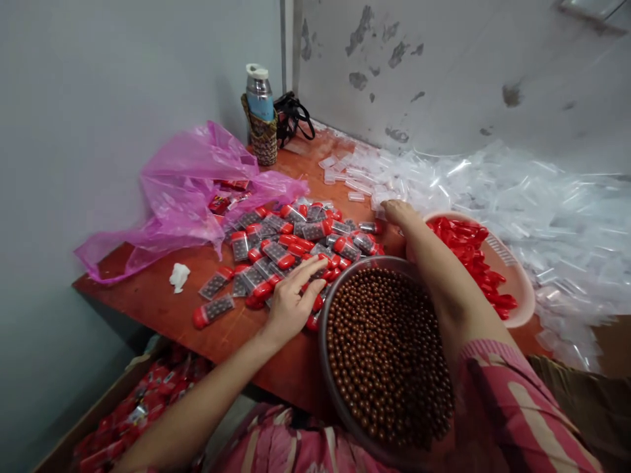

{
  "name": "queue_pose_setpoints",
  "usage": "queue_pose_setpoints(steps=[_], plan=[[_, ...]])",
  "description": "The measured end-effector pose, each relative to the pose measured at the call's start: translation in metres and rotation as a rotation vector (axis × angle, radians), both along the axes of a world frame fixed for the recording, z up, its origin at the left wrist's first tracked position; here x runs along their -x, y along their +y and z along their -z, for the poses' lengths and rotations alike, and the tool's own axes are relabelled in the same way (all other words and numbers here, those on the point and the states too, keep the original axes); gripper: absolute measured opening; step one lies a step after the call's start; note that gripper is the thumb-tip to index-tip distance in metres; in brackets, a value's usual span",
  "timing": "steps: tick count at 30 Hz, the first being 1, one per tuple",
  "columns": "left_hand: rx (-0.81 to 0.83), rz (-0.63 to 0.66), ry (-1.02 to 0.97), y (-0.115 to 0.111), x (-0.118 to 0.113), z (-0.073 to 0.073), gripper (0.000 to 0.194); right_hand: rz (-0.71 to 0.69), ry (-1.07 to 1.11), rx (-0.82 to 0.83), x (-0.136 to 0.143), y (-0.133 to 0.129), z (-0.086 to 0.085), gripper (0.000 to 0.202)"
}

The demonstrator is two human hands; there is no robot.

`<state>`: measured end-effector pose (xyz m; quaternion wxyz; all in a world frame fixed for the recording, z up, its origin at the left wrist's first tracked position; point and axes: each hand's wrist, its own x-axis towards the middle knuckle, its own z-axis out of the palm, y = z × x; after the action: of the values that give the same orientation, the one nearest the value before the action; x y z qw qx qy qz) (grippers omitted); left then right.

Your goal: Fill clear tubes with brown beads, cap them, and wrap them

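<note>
My left hand (296,299) lies with its fingers stretched out over a pile of small clear plastic containers (315,230) with red caps, filled with dark balls. My right hand (398,213) reaches past the bowl to the near edge of a heap of empty clear plastic containers (458,180); its fingertips are partly hidden, so I cannot tell whether they grip one. Between my arms stands a round bowl (323,351) full of shiny brown balls (384,348). Beside my right forearm is a pink basket (525,299) holding red plastic caps (468,256).
A pink plastic bag (197,171) with red packets lies at the left of the red-brown table (162,315), near crumpled white tissue (179,277). A flask (259,95) in a woven holder stands in the back corner beside a black strap. Below the table, a box contains red-capped items (148,401).
</note>
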<state>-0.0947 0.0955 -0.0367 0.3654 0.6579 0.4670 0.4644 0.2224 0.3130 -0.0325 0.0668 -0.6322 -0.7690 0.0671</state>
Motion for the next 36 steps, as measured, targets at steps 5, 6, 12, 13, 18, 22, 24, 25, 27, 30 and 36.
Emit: queue_pose_setpoints(steps=[5,6,12,13,18,22,24,25,27,30,36], plan=[[-0.08,0.051,-0.009,-0.007,-0.004,-0.006,0.03,0.037,-0.044,-0.016,0.013,-0.007,-0.017,0.017],[-0.105,0.06,-0.01,-0.009,-0.006,-0.009,0.03,0.039,-0.062,-0.043,0.018,-0.015,-0.025,0.013],[-0.173,0.204,-0.056,-0.032,-0.027,-0.024,0.03,-0.216,-0.042,-0.047,0.032,-0.127,-0.092,0.026],[-0.158,0.218,-0.068,-0.035,-0.031,-0.024,0.029,-0.265,-0.039,0.031,0.031,-0.152,-0.098,0.025],[-0.079,0.2,-0.086,-0.038,-0.047,-0.018,0.028,-0.442,-0.445,0.188,0.028,-0.244,-0.072,0.02],[-0.058,0.141,-0.071,-0.036,-0.051,-0.012,0.029,-0.651,-0.375,0.225,0.053,-0.27,-0.027,0.019],[-0.05,0.116,-0.058,-0.036,-0.051,-0.011,0.029,-0.635,-0.191,0.269,0.065,-0.276,-0.014,0.02],[-0.046,0.108,-0.05,-0.036,-0.051,-0.011,0.028,-0.586,-0.073,0.298,0.068,-0.277,-0.01,0.021],[-0.04,0.105,-0.035,-0.036,-0.05,-0.011,0.029,-0.433,0.215,0.351,0.069,-0.279,-0.009,0.019],[-0.034,0.127,-0.041,-0.036,-0.049,-0.014,0.03,-0.172,0.666,0.403,0.063,-0.281,-0.016,0.019],[0.124,0.338,-0.113,-0.042,-0.057,-0.028,0.041,0.09,1.126,0.399,0.059,-0.291,-0.037,0.031]])
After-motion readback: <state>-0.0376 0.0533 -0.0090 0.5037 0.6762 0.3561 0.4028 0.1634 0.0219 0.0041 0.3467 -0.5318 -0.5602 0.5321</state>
